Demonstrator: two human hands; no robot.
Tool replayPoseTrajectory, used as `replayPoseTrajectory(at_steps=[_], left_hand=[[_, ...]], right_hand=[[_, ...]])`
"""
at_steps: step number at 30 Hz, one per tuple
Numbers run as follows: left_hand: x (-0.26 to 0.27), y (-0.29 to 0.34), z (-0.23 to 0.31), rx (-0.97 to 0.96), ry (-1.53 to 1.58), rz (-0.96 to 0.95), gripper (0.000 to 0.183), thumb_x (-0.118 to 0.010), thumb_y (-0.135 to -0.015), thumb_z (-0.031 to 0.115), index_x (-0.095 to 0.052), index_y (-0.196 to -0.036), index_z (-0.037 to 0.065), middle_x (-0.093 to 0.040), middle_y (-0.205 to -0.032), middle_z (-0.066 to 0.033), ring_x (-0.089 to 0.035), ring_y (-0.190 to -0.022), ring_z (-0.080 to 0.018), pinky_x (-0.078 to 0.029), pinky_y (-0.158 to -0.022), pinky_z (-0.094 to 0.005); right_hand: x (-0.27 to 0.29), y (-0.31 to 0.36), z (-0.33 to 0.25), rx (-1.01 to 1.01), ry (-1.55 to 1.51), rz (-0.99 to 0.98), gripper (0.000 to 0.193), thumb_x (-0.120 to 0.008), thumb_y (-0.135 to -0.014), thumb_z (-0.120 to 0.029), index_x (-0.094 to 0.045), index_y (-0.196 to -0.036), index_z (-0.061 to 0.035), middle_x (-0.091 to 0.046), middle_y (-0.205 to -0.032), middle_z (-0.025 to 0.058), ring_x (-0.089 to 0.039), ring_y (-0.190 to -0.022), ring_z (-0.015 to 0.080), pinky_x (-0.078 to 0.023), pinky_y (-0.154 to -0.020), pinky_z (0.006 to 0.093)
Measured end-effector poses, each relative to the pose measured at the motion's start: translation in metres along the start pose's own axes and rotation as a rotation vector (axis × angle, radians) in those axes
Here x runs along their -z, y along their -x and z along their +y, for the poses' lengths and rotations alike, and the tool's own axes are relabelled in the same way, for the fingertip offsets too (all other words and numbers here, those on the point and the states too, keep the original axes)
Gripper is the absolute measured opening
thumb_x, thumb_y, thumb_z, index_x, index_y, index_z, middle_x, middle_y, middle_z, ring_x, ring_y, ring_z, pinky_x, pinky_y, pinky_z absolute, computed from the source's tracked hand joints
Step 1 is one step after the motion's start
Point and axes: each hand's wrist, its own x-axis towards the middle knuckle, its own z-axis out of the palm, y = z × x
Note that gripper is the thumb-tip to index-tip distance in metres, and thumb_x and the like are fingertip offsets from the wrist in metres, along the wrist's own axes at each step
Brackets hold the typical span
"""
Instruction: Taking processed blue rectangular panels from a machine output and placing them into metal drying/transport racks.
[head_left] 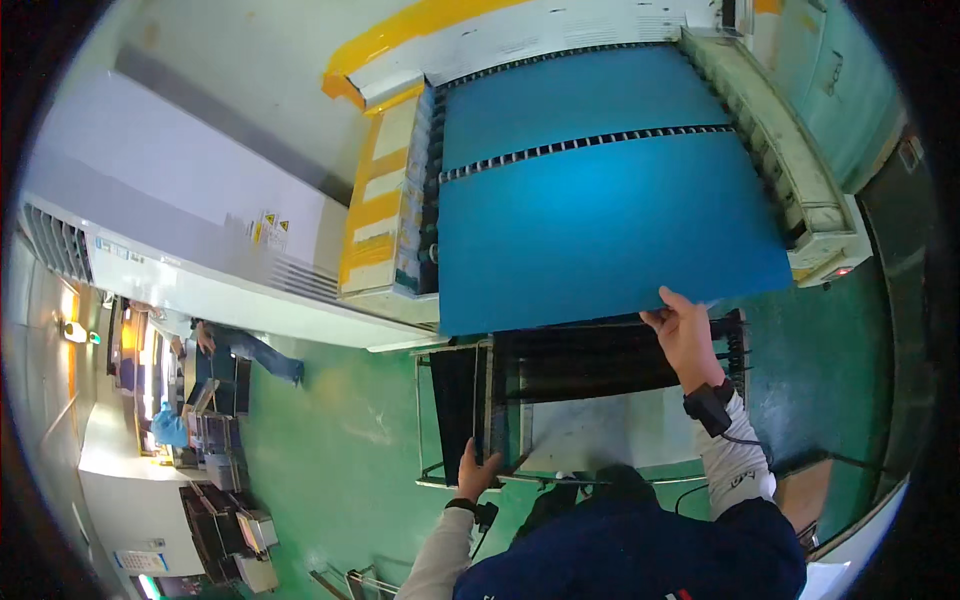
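Observation:
A large flat blue panel [600, 230] lies on the roller conveyor, and its near edge juts out over a rack. At that edge, right of the middle, my right hand [683, 340] pinches the panel, partly from underneath. Beyond it, past a row of black rollers [590, 143], lies a second blue panel [580, 95]. My left hand [478, 470] is lower down, closed around an upright part of the metal-framed rack [487, 390]. Dark sheets [590, 365] stand in the rack below the blue panel. What lies under my left fingers is partly hidden.
Conveyor side rails run left [385, 200], with yellow tape, and right [770, 140]. A white machine cabinet [190, 210] stands at the left. Farther left, another person [255, 350] is near stacked items. A brown board [803, 495] is by my right elbow; the floor [340, 430] is green.

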Motion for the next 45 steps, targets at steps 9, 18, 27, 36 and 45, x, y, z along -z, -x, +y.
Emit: replayPoseTrajectory(at_steps=[9,18,27,36,45], left_hand=[[-0.005,0.005,0.01,0.078,-0.145,-0.034,0.106,-0.079,-0.073,0.044,-0.019,-0.153,0.009,-0.047,-0.131,-0.0261,-0.053,-0.116,-0.0408,-0.047,-0.096,-0.0458],[-0.012,0.01,0.023,0.06,-0.149,0.043,0.114,-0.082,-0.071,0.039,-0.011,-0.155,0.011,-0.043,-0.131,-0.0233,-0.053,-0.114,-0.0404,-0.049,-0.093,-0.0446],[-0.019,0.009,0.016,0.058,-0.109,0.112,0.108,-0.08,-0.073,0.03,-0.013,-0.155,0.01,-0.049,-0.122,-0.0215,-0.056,-0.107,-0.0398,-0.05,-0.089,-0.0458],[-0.028,0.01,0.016,0.006,-0.108,0.206,0.094,-0.07,-0.079,0.011,-0.013,-0.154,0.01,-0.048,-0.118,-0.0232,-0.056,-0.103,-0.0435,-0.049,-0.087,-0.0475],[-0.029,0.012,0.023,0.042,-0.076,0.227,0.091,-0.067,-0.08,0.007,-0.014,-0.154,0.009,-0.048,-0.119,-0.0232,-0.055,-0.105,-0.0438,-0.048,-0.089,-0.0474]], right_hand=[[0.019,-0.026,0.002,0.012,0.014,0.001,0.01,-0.066,-0.089,-0.014,-0.061,-0.093,-0.0062,-0.066,-0.091,0.007,-0.064,-0.081,0.0229,-0.056,-0.075,0.0392],[0.049,0.017,0.051,-0.004,1.086,-0.362,0.034,-0.07,-0.087,-0.026,-0.063,-0.111,-0.0031,-0.068,-0.102,0.01,-0.066,-0.095,0.0264,-0.054,-0.083,0.037],[0.11,0.06,0.098,0.287,2.023,-0.535,0.044,-0.071,-0.078,-0.02,-0.062,-0.118,-0.0045,-0.061,-0.12,0.0152,-0.054,-0.113,0.0354,-0.042,-0.097,0.047],[0.108,0.093,0.11,0.661,2.007,-0.557,0.061,-0.068,-0.076,-0.007,-0.051,-0.134,-0.0045,-0.05,-0.136,0.0157,-0.045,-0.125,0.0367,-0.035,-0.105,0.0505],[0.113,0.116,0.116,0.645,2.117,-0.541,0.065,-0.065,-0.078,-0.006,-0.046,-0.14,-0.0054,-0.037,-0.15,0.0138,-0.036,-0.137,0.035,-0.029,-0.113,0.0517]])
